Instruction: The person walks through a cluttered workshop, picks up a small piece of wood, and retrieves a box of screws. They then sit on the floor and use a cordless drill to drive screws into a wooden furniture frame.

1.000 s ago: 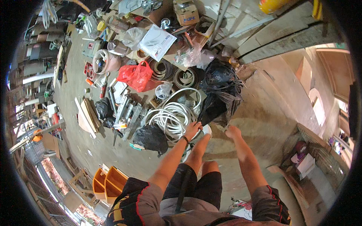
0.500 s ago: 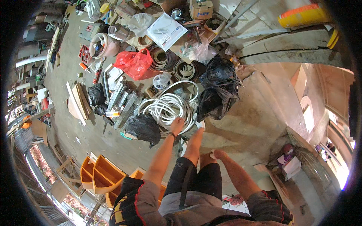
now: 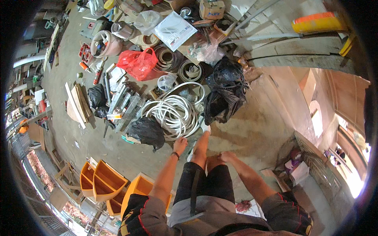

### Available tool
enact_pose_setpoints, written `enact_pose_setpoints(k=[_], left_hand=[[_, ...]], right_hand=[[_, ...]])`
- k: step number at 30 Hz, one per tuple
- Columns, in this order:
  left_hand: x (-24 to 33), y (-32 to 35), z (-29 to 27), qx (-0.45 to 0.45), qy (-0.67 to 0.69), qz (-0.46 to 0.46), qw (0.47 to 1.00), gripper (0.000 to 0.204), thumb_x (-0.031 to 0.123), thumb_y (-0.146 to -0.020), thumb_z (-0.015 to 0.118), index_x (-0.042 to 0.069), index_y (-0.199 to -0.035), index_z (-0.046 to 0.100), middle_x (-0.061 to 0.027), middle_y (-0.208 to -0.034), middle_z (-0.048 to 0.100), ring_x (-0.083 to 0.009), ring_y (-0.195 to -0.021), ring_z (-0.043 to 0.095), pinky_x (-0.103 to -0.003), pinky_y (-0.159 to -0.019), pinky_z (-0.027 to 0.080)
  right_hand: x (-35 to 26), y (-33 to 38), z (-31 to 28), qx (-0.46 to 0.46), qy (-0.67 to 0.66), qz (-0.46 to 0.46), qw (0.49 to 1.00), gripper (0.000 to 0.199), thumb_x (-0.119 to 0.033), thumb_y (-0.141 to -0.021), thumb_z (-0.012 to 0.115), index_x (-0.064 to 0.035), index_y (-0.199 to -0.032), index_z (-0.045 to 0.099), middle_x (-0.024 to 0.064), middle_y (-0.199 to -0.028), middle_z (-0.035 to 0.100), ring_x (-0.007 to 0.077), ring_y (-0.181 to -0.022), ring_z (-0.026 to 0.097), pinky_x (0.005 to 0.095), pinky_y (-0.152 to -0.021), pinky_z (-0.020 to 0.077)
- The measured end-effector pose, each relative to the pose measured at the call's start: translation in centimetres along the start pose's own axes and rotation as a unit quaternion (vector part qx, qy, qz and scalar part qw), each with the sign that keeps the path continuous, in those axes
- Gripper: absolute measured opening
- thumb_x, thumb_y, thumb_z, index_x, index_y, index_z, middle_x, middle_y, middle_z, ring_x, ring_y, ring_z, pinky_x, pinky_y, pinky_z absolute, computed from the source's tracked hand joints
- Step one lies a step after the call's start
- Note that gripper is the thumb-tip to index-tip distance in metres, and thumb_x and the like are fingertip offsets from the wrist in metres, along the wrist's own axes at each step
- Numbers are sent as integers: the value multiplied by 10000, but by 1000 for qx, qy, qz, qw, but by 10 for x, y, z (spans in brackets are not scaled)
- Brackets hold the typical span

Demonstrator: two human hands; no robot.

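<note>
Our right hand [image 3: 227, 156] is nearest us, by our right knee [image 3: 214, 160]: fingers curled, nothing visible in it, can't tell if it touches the leg. Our left hand [image 3: 180, 146] sits a bit farther out and to the left, loosely bent, no object seen in the fingers. Neither looks clamped on anything.

White hose [image 3: 191, 125]: on the floor just past the left hand, coiled in loose loops; contact with the fingertips unclear. Judging by look: springy, fairly smooth, moderate weight as a bundle, not fragile. Loops would likely slip apart if we take only one. Best hold: several strands together at the near edge, other hand across the coil.

Small black bag [image 3: 147, 131] is ahead-left of the left hand, beside the hose. Big black bag [image 3: 230, 100] is ahead of the right hand, right of the hose: soft film, probably slippery and tearable, contents hidden so weight unknown. We'd grab bunched film, not a single layer.

Farther out, ahead-left of the left hand: metal strips [image 3: 119, 98], stiff. Past the hose: belt roll [image 3: 184, 73], red bag [image 3: 138, 65] to its left. Farther again: bucket [image 3: 115, 48], white packet [image 3: 175, 31], then carton [image 3: 212, 11].
</note>
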State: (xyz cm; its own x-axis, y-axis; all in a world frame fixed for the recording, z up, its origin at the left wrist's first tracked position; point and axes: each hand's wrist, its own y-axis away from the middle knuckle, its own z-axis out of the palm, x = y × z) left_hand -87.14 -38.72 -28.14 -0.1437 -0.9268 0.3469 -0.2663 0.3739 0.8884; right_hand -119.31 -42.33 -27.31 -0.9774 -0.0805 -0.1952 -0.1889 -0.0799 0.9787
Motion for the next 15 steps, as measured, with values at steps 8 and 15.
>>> enact_pose_setpoints(k=[8,15], left_hand=[[-12,5,45,-18,-29,27,999,275,320,-851,612,78,-966,673,-87,-821,694,-235,-786,675,-362,-721,515],[-32,37,68,-71,-220,161,959,295,367,-859,571,150,-1020,689,-148,-909,690,-348,-890,651,-445,-807,504]], right_hand=[[-10,14,-31,91,28,28,995,416,-253,-802,564,-119,-1192,618,185,-1175,624,349,-1158,554,474,-942,451],[48,-19,11,134,4,-8,991,387,-364,-854,512,-219,-1196,623,133,-1301,555,325,-1291,435,472,-1022,399]])
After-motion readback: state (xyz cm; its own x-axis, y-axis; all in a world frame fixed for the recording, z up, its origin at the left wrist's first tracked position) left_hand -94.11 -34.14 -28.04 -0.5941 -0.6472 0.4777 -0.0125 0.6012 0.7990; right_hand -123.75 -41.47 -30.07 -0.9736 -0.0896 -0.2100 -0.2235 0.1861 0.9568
